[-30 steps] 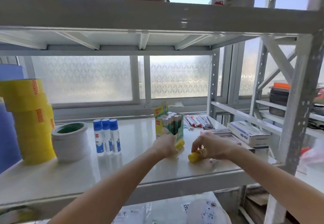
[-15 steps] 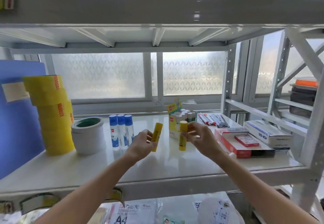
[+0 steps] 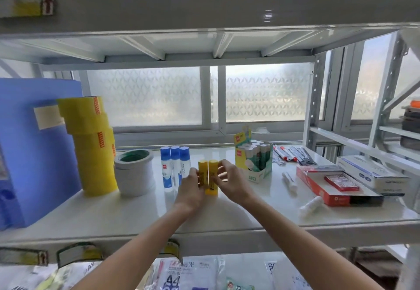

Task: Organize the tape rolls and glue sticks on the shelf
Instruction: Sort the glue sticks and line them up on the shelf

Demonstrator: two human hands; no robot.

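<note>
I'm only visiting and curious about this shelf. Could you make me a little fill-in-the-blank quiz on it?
1. The left hand and right hand hold two ____ glue sticks upright, side by side.
2. ____ blue-capped bottles stand just left of them.
3. The white tape roll has a ____ core.

Missing words: yellow, three, green.

Left hand [image 3: 189, 188] and right hand [image 3: 231, 181] hold two yellow glue sticks [image 3: 208, 176] upright, side by side, on the shelf [image 3: 136, 219] beside three blue-capped glue bottles [image 3: 173, 167].
</note>
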